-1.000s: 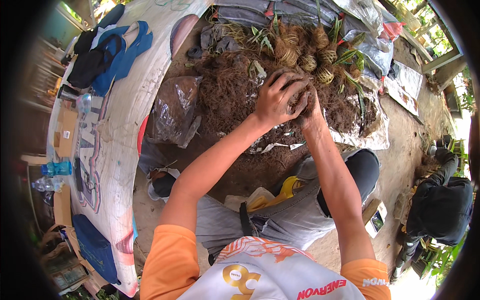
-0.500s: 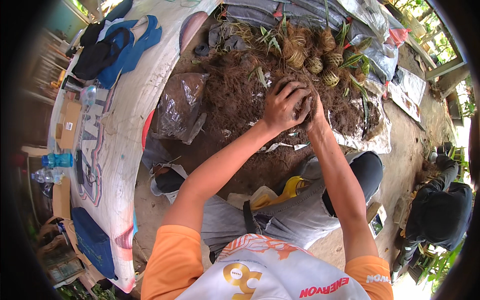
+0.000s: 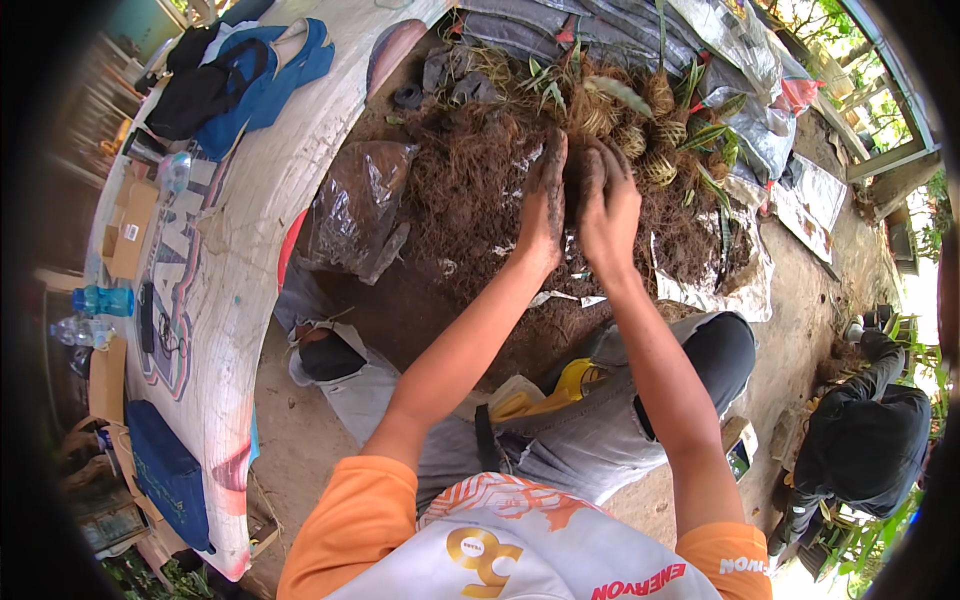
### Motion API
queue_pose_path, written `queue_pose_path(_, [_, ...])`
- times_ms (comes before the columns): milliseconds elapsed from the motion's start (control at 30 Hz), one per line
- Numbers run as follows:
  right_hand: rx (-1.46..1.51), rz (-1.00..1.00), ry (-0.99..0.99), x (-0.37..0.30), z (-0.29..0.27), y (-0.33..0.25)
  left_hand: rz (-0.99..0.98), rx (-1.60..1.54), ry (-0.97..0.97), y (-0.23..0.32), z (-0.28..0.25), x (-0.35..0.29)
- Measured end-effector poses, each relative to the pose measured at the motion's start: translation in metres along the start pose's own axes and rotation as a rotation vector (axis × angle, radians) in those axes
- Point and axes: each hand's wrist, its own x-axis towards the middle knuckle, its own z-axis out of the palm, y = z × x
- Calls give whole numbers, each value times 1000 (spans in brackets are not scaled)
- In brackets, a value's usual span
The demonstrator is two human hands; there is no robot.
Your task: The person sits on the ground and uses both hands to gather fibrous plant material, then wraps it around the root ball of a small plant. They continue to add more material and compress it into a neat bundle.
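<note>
Over a heap of brown coconut fibre and soil (image 3: 455, 180), my left hand (image 3: 543, 200) and my right hand (image 3: 609, 208) face each other, a narrow gap between the palms. Both are smeared with dark soil, their fingers stretched forward and nothing plainly gripped. The dark space between them is too shaded to make out. Just beyond my fingertips lies a pale green leaf (image 3: 619, 94). Past the hands, several fibre balls bound with yellowish string (image 3: 660, 170) hold leafy plants.
A clear plastic bag of brown material (image 3: 360, 205) sits left of the heap. Further left, a pale printed sheet (image 3: 290, 150) bears clothes (image 3: 250, 90) and a blue bag (image 3: 168, 470). Grey sacks (image 3: 520, 30) lie behind. At far right, a person in dark clothing (image 3: 865, 440) bends over.
My hands were cupped together round a dark clump; now they are apart with fingers straightened. A leaf left of my hands no longer shows there, and one appears beyond my fingertips.
</note>
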Motion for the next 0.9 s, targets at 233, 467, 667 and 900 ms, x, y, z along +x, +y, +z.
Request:
queue_pose_path(233, [-180, -106, -141, -8, 6, 13, -10, -248, -62, -28, -29, 7])
queue_pose_path(467, [794, 713, -72, -3, -1, 22, -145, -448, 67, -10, -12, 7])
queue_pose_path(667, [1374, 1060, -113, -2, 10, 40, 41, 90, 203, -30, -17, 7])
queue_pose_path(900, [1660, 1092, -79, 2, 0, 49, 278, 763, 156, 9, 10, -15])
